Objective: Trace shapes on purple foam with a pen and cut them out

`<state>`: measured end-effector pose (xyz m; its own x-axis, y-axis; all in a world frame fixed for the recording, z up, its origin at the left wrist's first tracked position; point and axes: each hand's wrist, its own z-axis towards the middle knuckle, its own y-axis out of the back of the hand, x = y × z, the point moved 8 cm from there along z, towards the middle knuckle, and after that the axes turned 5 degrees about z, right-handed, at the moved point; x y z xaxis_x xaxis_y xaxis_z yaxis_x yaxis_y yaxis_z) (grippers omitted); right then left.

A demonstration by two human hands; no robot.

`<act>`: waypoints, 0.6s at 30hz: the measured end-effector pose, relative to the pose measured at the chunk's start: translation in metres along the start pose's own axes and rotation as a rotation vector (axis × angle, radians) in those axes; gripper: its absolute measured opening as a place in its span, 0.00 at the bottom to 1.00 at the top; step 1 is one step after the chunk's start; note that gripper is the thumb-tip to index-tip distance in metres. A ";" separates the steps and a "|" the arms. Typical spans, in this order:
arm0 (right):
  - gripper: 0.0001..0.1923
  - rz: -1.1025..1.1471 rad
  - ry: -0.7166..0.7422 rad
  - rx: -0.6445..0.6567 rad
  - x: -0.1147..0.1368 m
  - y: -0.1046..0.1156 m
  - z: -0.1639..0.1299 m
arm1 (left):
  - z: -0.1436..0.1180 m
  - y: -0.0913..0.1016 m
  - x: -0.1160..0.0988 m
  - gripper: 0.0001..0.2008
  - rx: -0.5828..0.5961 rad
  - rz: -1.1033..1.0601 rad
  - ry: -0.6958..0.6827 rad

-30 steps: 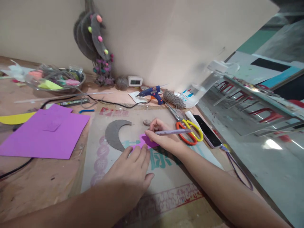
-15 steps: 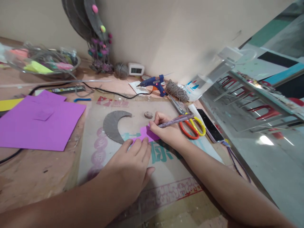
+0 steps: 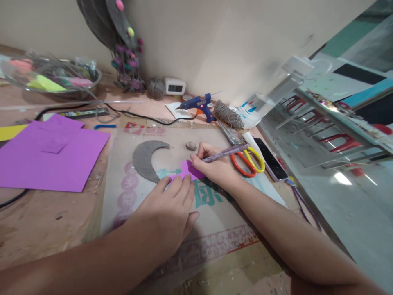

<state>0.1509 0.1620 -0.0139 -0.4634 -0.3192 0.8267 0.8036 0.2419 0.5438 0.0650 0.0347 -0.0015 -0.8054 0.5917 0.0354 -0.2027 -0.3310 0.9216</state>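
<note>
In my right hand (image 3: 216, 166) is a pen (image 3: 225, 153), its shaft leaning back over the thumb side and its tip hidden by the fingers. Beneath that hand lies a small purple paper piece (image 3: 187, 167). The outstretched fingers of my left hand (image 3: 175, 200) press flat on the paper's near edge. Just left of the paper rests a grey crescent moon shape (image 3: 145, 160). A small grey-brown oval object (image 3: 191, 146) sits beyond my right hand. Scissors (image 3: 242, 157) with red and yellow handles lie right beside my right hand.
A printed cardboard sheet (image 3: 123, 217) covers the work surface. Larger purple sheets (image 3: 61, 168) lie left. Behind are a blue glue gun (image 3: 199, 105), grey yarn (image 3: 227, 114), a small digital clock (image 3: 175, 87) and a filled bowl (image 3: 58, 96). A phone (image 3: 270, 159) lies right, near the table edge.
The whole view has shifted slightly, so things appear a little higher. Both hands keep nearly the same places on the paper, and the pen's angle differs slightly.
</note>
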 end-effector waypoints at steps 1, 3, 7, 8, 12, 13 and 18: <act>0.15 0.001 -0.001 0.000 0.000 0.000 0.000 | 0.000 0.000 0.000 0.22 -0.002 0.002 0.000; 0.15 -0.004 0.002 -0.002 0.002 0.000 -0.001 | 0.000 0.000 0.000 0.22 -0.007 0.005 -0.001; 0.15 -0.021 0.011 -0.006 0.003 0.001 -0.001 | -0.001 0.000 0.000 0.22 -0.005 0.001 -0.002; 0.15 -0.026 0.011 -0.009 0.003 0.001 0.000 | -0.001 0.000 0.000 0.22 -0.005 0.000 -0.003; 0.15 -0.013 -0.004 -0.019 0.002 0.001 -0.001 | -0.001 0.000 0.000 0.22 0.003 0.006 -0.014; 0.15 -0.003 -0.010 -0.016 0.001 0.001 -0.001 | 0.000 0.000 0.000 0.23 0.006 0.008 -0.018; 0.15 -0.015 -0.021 -0.006 0.001 0.000 -0.001 | 0.001 0.000 -0.001 0.23 0.007 0.001 -0.017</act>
<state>0.1512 0.1606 -0.0127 -0.4830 -0.3032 0.8214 0.7987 0.2318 0.5552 0.0660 0.0351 -0.0011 -0.7962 0.6036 0.0425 -0.1979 -0.3262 0.9244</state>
